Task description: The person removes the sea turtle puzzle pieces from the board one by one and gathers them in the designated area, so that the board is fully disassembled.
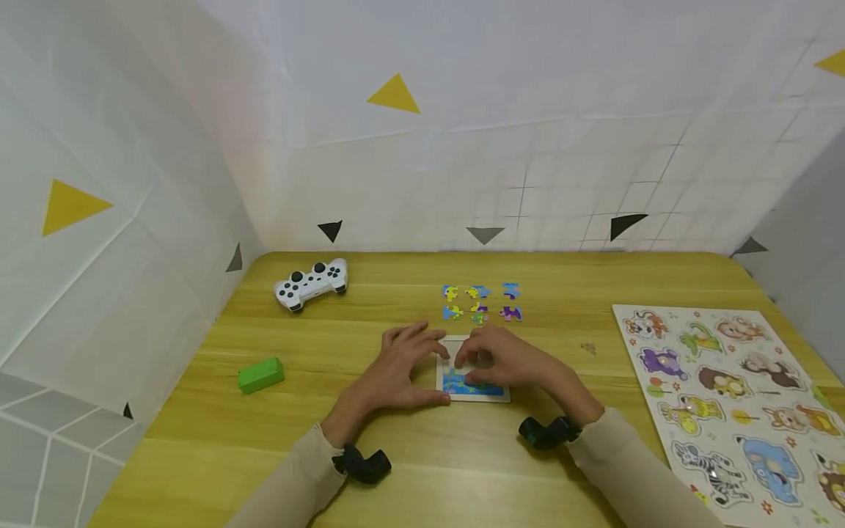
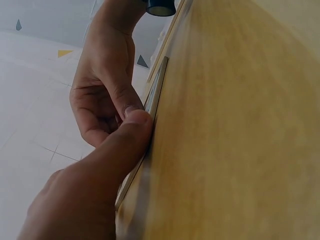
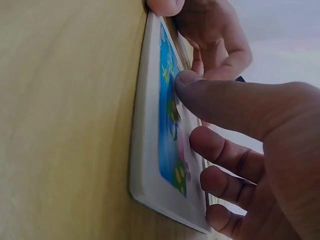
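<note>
A small white-framed jigsaw puzzle tray lies on the table, with blue pieces assembled in its near part. My left hand steadies its left side, thumb at the near left corner and a bent forefinger at the left edge farther up. Over the tray, my right hand has its fingers bent, and its thumb touches the picture. I cannot tell whether a piece is between the right thumb and forefinger. Several loose jigsaw pieces, yellow, blue and purple, lie in two rows just beyond the tray.
A white game controller sits at the back left of the wooden table. Nearer on that side is a green block. A large animal puzzle board covers the right side. White sheeting rises behind the table.
</note>
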Tool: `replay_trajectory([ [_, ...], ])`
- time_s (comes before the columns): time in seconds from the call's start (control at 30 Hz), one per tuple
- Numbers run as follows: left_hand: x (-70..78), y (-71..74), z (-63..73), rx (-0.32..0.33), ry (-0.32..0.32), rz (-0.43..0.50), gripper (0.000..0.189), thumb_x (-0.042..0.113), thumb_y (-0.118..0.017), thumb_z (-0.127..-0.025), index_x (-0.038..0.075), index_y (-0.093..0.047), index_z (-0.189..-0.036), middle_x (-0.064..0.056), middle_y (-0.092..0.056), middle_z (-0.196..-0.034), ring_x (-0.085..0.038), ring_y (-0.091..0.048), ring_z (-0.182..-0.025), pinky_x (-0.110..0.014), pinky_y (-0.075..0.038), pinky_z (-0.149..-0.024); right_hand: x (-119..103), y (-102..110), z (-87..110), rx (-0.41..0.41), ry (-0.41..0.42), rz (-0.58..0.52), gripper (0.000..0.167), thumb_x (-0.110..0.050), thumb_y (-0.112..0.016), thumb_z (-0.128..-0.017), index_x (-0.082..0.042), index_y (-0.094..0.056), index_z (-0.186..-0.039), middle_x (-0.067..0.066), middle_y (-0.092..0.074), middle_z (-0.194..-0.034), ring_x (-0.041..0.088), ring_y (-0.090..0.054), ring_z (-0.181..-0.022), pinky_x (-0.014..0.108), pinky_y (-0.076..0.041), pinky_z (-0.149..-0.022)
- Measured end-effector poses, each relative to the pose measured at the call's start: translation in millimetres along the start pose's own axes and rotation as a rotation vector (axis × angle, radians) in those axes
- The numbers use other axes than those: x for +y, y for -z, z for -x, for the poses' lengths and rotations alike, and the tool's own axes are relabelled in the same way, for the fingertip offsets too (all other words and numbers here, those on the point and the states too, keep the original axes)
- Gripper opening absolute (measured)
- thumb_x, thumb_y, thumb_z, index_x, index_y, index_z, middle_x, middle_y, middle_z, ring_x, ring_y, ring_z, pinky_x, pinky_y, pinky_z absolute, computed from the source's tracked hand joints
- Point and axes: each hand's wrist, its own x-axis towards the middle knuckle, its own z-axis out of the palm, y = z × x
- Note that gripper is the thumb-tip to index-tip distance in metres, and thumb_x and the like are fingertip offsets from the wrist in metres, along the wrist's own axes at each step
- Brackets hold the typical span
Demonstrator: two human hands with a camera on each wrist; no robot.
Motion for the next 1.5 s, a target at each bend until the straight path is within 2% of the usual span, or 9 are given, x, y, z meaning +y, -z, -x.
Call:
replay_trajectory([
  [0.1, 0.0, -0.5, -0.1, 0.006, 0.017, 0.002, 0.069, 0.068, -0.076, -0.078, 0.029, -0.057, -0.132, 0.002, -0.048, -0.158, -0.032, -0.027, -0.155, -0.058, -0.022, -0.114, -1.8, -1.1, -0.4, 0.004, -0.005, 0.029, 0.023, -0.021, -0.08, -0.088, -0.018, -0.077, -0.111, -0.002, -0.066, -0.095, 0.015, -0.056, -0.09, 0.03, -0.045, -0.082],
  [0.27, 0.6, -0.4, 0.8, 0.014, 0.028, -0.021, 0.086, 0.07, -0.076, -0.076, 0.024, -0.052, -0.145, 0.004, -0.048, -0.157, -0.032, -0.025, -0.156, -0.058, -0.021, -0.115, -5.1, -2.2, -0.9, 0.012, 0.037, 0.098, 0.029, -0.021, -0.081, -0.087, -0.015, -0.078, -0.115, 0.0, -0.065, -0.091, 0.015, -0.055, -0.084, 0.027, -0.043, -0.075],
  [0.43, 0.9, 0.1, 0.9, 0.007, 0.023, -0.105, 0.087, 0.077, -0.07, -0.076, 0.026, -0.055, -0.145, 0.006, -0.049, -0.155, -0.032, -0.027, -0.155, -0.059, -0.02, -0.116, -7.5, -2.7, -1.3, -0.011, 0.039, 0.129, 0.027, -0.02, -0.081, -0.087, -0.016, -0.079, -0.113, 0.001, -0.065, -0.092, 0.015, -0.055, -0.083, 0.024, -0.042, -0.073],
  [0.57, 0.8, 0.7, 0.7, 0.006, 0.019, -0.127, 0.086, 0.081, -0.068, -0.075, 0.028, -0.058, -0.141, 0.008, -0.05, -0.155, -0.032, -0.029, -0.154, -0.058, -0.022, -0.116, -9.8, -2.7, -2.1, -0.04, 0.025, 0.128, 0.026, -0.02, -0.081, -0.086, -0.017, -0.079, -0.112, 0.0, -0.066, -0.096, 0.014, -0.058, -0.089, 0.026, -0.046, -0.079],
  [1.03, 1.2, 0.4, 0.3, -0.019, 0.012, -0.068, 0.083, 0.078, -0.074, -0.072, 0.029, -0.06, -0.136, 0.009, -0.051, -0.153, -0.032, -0.029, -0.153, -0.058, -0.019, -0.115, -14.3, -2.3, 0.4, -0.084, -0.01, 0.02, 0.024, -0.018, -0.081, -0.087, -0.017, -0.076, -0.11, 0.0, -0.067, -0.104, 0.015, -0.057, -0.096, 0.031, -0.048, -0.086],
  [1.5, 0.9, -0.6, 1.2, -0.012, 0.015, -0.08, 0.082, 0.081, -0.071, -0.071, 0.031, -0.059, -0.135, 0.012, -0.05, -0.153, -0.028, -0.031, -0.151, -0.056, -0.02, -0.115, -15.2, -2.9, -0.9, -0.091, 0.003, -0.122, 0.022, -0.012, -0.08, -0.088, -0.016, -0.069, -0.107, -0.002, -0.065, -0.094, 0.014, -0.058, -0.088, 0.031, -0.052, -0.081],
])
